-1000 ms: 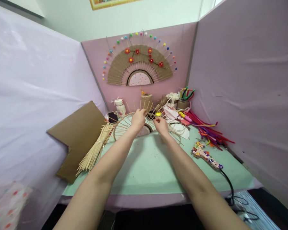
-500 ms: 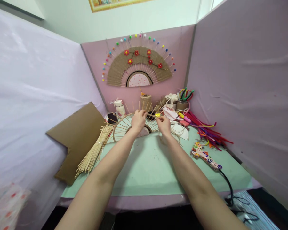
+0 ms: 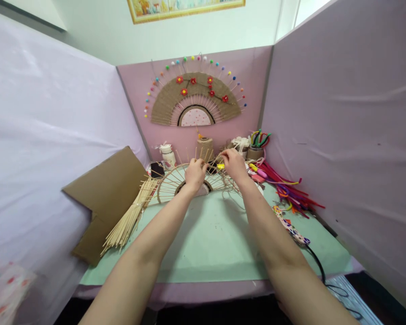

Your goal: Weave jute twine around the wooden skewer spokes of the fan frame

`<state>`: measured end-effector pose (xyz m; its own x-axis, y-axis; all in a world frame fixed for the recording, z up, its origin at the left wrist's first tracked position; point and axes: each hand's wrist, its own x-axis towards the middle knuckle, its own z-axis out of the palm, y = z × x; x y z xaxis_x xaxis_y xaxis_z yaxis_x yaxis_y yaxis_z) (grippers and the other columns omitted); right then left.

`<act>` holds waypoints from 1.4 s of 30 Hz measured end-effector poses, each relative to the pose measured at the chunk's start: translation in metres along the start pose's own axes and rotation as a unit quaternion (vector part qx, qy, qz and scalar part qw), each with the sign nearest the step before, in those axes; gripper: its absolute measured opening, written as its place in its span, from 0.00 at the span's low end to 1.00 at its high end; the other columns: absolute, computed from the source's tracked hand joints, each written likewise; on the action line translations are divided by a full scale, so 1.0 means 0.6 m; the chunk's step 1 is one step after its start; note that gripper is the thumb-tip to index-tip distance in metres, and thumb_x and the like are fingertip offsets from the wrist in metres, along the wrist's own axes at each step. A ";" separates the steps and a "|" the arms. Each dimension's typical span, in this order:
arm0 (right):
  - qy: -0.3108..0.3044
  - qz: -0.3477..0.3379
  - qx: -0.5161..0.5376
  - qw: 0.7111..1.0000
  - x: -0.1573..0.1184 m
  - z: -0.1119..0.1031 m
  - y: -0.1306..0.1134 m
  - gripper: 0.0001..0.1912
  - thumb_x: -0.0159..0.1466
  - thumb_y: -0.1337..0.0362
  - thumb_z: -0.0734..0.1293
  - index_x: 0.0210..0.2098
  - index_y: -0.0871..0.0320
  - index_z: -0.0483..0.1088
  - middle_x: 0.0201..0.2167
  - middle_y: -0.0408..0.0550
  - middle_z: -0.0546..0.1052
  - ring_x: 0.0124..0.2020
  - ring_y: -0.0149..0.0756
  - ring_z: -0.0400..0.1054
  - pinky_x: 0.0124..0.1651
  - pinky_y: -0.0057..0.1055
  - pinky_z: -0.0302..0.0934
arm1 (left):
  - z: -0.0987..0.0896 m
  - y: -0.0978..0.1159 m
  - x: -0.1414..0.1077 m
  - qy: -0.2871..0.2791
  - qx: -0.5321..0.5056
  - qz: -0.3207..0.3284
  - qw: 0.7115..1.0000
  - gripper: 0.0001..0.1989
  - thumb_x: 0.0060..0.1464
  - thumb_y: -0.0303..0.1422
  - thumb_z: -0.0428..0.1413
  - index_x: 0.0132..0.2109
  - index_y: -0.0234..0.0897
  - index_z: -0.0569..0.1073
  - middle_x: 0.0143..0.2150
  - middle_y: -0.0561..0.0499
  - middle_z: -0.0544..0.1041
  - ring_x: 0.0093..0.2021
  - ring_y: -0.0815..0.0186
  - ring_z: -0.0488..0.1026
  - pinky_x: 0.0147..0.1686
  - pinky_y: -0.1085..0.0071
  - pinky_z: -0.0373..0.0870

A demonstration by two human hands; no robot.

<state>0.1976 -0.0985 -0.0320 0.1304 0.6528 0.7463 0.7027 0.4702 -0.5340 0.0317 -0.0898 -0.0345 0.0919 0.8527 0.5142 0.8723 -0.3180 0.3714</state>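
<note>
A half-round fan frame (image 3: 169, 183) of thin sticks, with twine woven along its outer part, lies at the back of the green table. My left hand (image 3: 196, 174) is closed on the frame near the top of its arc, and its fingers cover that spot. To the right of it, my right hand (image 3: 234, 163) is raised above the frame's right side, its fingers pinched on the twine. Loose loops of twine (image 3: 235, 201) hang below my right hand onto the table. The twine spool (image 3: 205, 149) stands behind the frame.
Left of the frame are a bundle of sticks (image 3: 128, 221) and brown cardboard (image 3: 104, 194). A white bottle (image 3: 168, 156) stands behind. Coloured pipe cleaners (image 3: 291, 189) and a patterned glue gun (image 3: 292, 230) lie right. A finished fan (image 3: 196, 95) hangs on the back panel.
My right hand has moved up and slightly right with the twine, and the loose loops have shifted. My left hand stays at the frame. The camera view has tilted up a little.
</note>
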 end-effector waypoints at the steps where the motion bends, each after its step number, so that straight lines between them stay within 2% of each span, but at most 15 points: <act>1: -0.001 -0.017 -0.022 1.000 0.012 -0.002 -0.001 0.09 0.63 0.67 0.60 0.33 0.58 0.71 0.36 0.54 0.74 0.40 0.42 0.67 0.48 0.38 0.59 | 0.000 0.001 -0.001 0.002 -0.001 0.000 1.000 0.12 0.61 0.41 0.52 0.45 0.41 0.75 0.48 0.46 0.73 0.47 0.62 0.73 0.44 0.71 0.65; 5: -0.003 -0.026 -0.064 0.998 0.050 0.000 0.002 0.08 0.63 0.69 0.60 0.34 0.59 0.71 0.36 0.54 0.74 0.40 0.43 0.67 0.47 0.37 0.59 | 0.001 0.001 -0.004 0.008 -0.004 0.002 1.000 0.12 0.61 0.42 0.52 0.44 0.41 0.75 0.47 0.47 0.73 0.44 0.63 0.73 0.43 0.71 0.66; 8: -0.008 0.003 -0.080 0.997 0.054 0.006 0.008 0.08 0.62 0.70 0.61 0.33 0.59 0.71 0.36 0.55 0.74 0.40 0.43 0.67 0.47 0.38 0.59 | 0.001 -0.002 -0.005 0.010 -0.003 0.005 1.000 0.12 0.61 0.42 0.52 0.44 0.41 0.75 0.47 0.47 0.73 0.44 0.63 0.74 0.42 0.70 0.66; 13: 0.003 0.103 -0.103 0.989 -0.003 0.024 0.023 0.10 0.63 0.70 0.58 0.34 0.60 0.72 0.38 0.59 0.75 0.43 0.45 0.67 0.49 0.39 0.57 | 0.003 -0.005 -0.002 0.014 -0.007 0.006 1.000 0.13 0.61 0.42 0.52 0.45 0.41 0.75 0.47 0.47 0.73 0.44 0.62 0.74 0.42 0.70 0.66; 16: -0.042 0.166 -0.090 0.981 -0.050 0.049 0.033 0.09 0.59 0.71 0.60 0.30 0.60 0.72 0.32 0.58 0.76 0.39 0.45 0.69 0.44 0.37 0.59 | 0.006 -0.005 0.002 0.010 -0.012 0.007 1.000 0.13 0.60 0.42 0.53 0.46 0.41 0.75 0.47 0.46 0.73 0.46 0.61 0.74 0.44 0.69 0.67; 18: -0.074 0.182 -0.073 0.978 -0.073 0.069 0.040 0.07 0.56 0.72 0.63 0.25 0.58 0.72 0.26 0.54 0.76 0.34 0.43 0.70 0.40 0.35 0.60 | 0.008 -0.007 0.004 0.004 -0.020 0.013 1.000 0.13 0.61 0.41 0.53 0.47 0.41 0.75 0.48 0.45 0.73 0.47 0.60 0.74 0.45 0.68 0.67; 21: -0.091 0.195 -0.037 0.976 -0.089 0.095 0.047 0.06 0.56 0.70 0.63 0.25 0.57 0.72 0.26 0.50 0.77 0.33 0.41 0.71 0.39 0.33 0.60 | 0.013 -0.017 0.005 -0.011 -0.053 0.041 0.998 0.15 0.62 0.36 0.51 0.54 0.41 0.72 0.51 0.44 0.72 0.48 0.60 0.74 0.47 0.67 0.69; 24: -0.085 0.204 -0.003 0.975 -0.094 0.109 0.052 0.08 0.58 0.66 0.62 0.28 0.57 0.73 0.29 0.50 0.79 0.33 0.39 0.71 0.39 0.32 0.61 | 0.019 -0.035 -0.003 -0.005 -0.090 0.074 0.993 0.23 0.61 0.28 0.49 0.63 0.44 0.64 0.60 0.43 0.66 0.49 0.62 0.74 0.47 0.67 0.70; 28: -0.072 0.215 0.030 0.974 -0.099 0.118 0.055 0.09 0.58 0.62 0.62 0.30 0.57 0.73 0.29 0.49 0.78 0.31 0.38 0.70 0.38 0.33 0.61 | 0.028 -0.052 -0.028 0.048 -0.087 0.083 0.992 0.24 0.60 0.25 0.48 0.62 0.45 0.65 0.69 0.42 0.52 0.51 0.60 0.73 0.47 0.65 0.72; 30: -0.070 0.213 0.044 0.974 -0.102 0.121 0.056 0.09 0.57 0.61 0.62 0.30 0.57 0.73 0.28 0.48 0.78 0.31 0.38 0.70 0.38 0.32 0.61 | 0.033 -0.054 -0.041 0.062 -0.070 0.085 0.992 0.22 0.60 0.26 0.48 0.60 0.43 0.66 0.68 0.41 0.54 0.50 0.59 0.73 0.45 0.65 0.73; 34: -0.074 0.205 0.063 0.974 -0.107 0.125 0.057 0.09 0.57 0.61 0.62 0.29 0.57 0.72 0.27 0.46 0.77 0.30 0.37 0.68 0.37 0.31 0.60 | 0.043 -0.052 -0.054 0.041 -0.050 0.114 0.991 0.18 0.59 0.25 0.48 0.55 0.40 0.69 0.62 0.41 0.62 0.45 0.62 0.74 0.41 0.68 0.73; 36: -0.075 0.204 0.070 0.974 -0.108 0.125 0.058 0.09 0.56 0.60 0.62 0.29 0.57 0.72 0.27 0.46 0.77 0.30 0.37 0.68 0.37 0.31 0.59 | 0.045 -0.054 -0.055 0.045 -0.062 0.134 0.988 0.17 0.58 0.24 0.48 0.52 0.37 0.71 0.58 0.40 0.66 0.45 0.63 0.73 0.43 0.67 0.72; 39: -0.072 0.204 0.079 0.973 -0.108 0.124 0.061 0.09 0.56 0.60 0.62 0.29 0.57 0.71 0.27 0.47 0.77 0.30 0.37 0.68 0.38 0.32 0.59 | 0.042 -0.064 -0.062 0.084 -0.102 0.150 0.980 0.15 0.56 0.22 0.49 0.48 0.35 0.72 0.51 0.41 0.70 0.49 0.61 0.71 0.50 0.65 0.69; 41: -0.067 0.203 0.085 0.973 -0.109 0.125 0.062 0.09 0.56 0.60 0.61 0.29 0.57 0.71 0.28 0.47 0.77 0.31 0.38 0.68 0.39 0.33 0.59 | 0.039 -0.077 -0.076 0.116 -0.134 0.121 0.977 0.14 0.55 0.22 0.50 0.47 0.35 0.73 0.48 0.42 0.71 0.51 0.61 0.70 0.53 0.63 0.67; 42: -0.064 0.202 0.088 0.973 -0.109 0.126 0.062 0.09 0.56 0.60 0.61 0.28 0.57 0.71 0.28 0.48 0.77 0.31 0.38 0.68 0.39 0.33 0.60 | 0.038 -0.085 -0.086 0.128 -0.151 0.085 0.977 0.13 0.55 0.23 0.50 0.46 0.35 0.73 0.46 0.43 0.71 0.50 0.61 0.69 0.54 0.63 0.67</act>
<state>0.1620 -0.0789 -0.1308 0.2751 0.8689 0.4115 0.4802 0.2467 -0.8418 -0.0065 -0.1083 -0.0975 0.0666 0.6579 0.7502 0.6701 -0.5865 0.4549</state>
